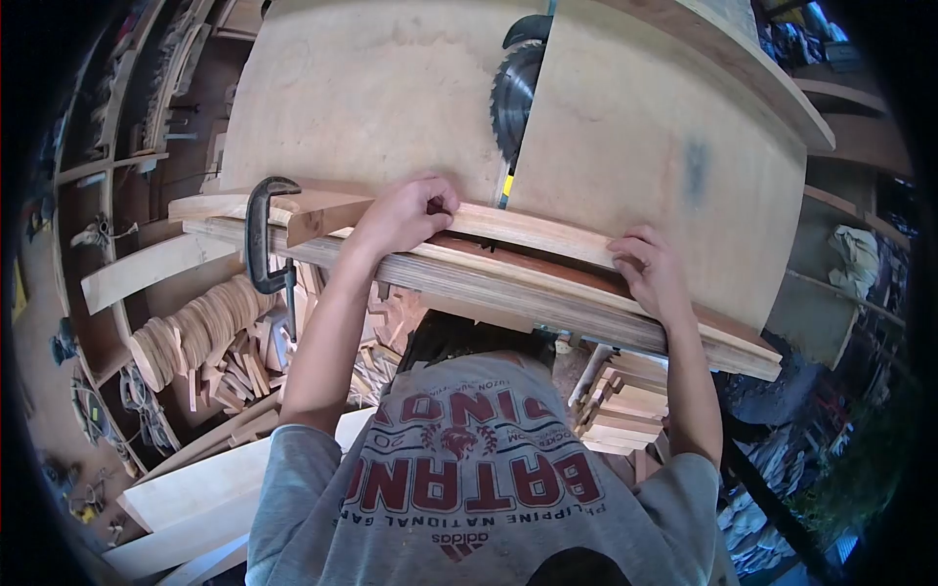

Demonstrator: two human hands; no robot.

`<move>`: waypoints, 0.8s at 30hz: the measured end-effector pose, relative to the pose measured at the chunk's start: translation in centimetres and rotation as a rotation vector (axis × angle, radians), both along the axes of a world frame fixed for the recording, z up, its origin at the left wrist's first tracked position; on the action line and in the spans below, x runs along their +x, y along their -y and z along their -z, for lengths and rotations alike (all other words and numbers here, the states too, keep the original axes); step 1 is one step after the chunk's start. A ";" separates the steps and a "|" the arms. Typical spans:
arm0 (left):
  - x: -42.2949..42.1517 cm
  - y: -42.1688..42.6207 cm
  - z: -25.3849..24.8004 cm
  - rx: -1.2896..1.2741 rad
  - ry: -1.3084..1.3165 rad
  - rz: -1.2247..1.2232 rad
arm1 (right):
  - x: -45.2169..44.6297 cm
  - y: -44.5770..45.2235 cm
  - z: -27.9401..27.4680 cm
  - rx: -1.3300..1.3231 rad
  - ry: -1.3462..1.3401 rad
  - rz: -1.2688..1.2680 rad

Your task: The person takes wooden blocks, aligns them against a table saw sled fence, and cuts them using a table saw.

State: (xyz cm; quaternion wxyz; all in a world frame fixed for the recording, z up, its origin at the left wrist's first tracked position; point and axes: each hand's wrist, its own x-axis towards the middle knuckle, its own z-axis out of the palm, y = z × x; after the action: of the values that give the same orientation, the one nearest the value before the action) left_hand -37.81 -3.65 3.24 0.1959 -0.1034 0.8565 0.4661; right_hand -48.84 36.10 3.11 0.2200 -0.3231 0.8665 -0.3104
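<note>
A light wooden strip (pixel 537 230) lies along the near edge of the plywood saw table (pixel 391 98). My left hand (pixel 415 210) grips the strip's left end with curled fingers. At its right end, my right hand (pixel 645 266) pinches the strip between thumb and fingers. A darker reddish board (pixel 547 268) shows just below the strip, with a narrow gap between them. Beyond the strip, a circular saw blade (pixel 516 103) stands up through the table slot; whether it spins cannot be told. Both forearms rest over the layered front edge.
A C-clamp (pixel 256 234) holds a wooden block (pixel 327 215) at the table's left front. A long curved board (pixel 733 59) lies at the far right. Rounded wooden pieces (pixel 186 332) and offcuts lie below left, stacked wood (pixel 625 405) below right.
</note>
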 end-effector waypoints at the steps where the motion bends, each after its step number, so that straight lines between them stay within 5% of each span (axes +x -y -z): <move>1: -0.1 0.1 0.1 -0.003 0.003 -0.001 | -0.1 0.1 -0.1 0.002 0.035 0.058; 5: -0.3 0.1 0.3 -0.019 0.007 -0.033 | -1.0 -1.3 -0.4 0.099 0.256 0.288; 10: -0.6 0.3 -0.5 -0.135 -0.057 0.076 | -0.8 -2.0 0.6 0.105 0.309 0.189; 15: 0.3 -0.9 -3.2 -0.539 -0.004 0.215 | -0.2 -0.1 -0.2 0.121 0.305 0.080; 20: 4.1 -4.0 -3.0 -0.548 -0.335 0.202 | -0.6 1.8 -0.7 0.208 0.329 0.049; 24: 5.0 -2.5 -4.6 -0.538 -0.228 0.213 | -0.3 4.6 -0.8 0.179 0.354 0.041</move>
State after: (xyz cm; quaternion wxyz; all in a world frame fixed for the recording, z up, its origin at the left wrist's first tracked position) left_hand -32.83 -1.12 7.84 0.1122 -0.0084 0.9716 0.2081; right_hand -49.15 31.54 3.93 0.3905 -0.2250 0.8447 -0.2886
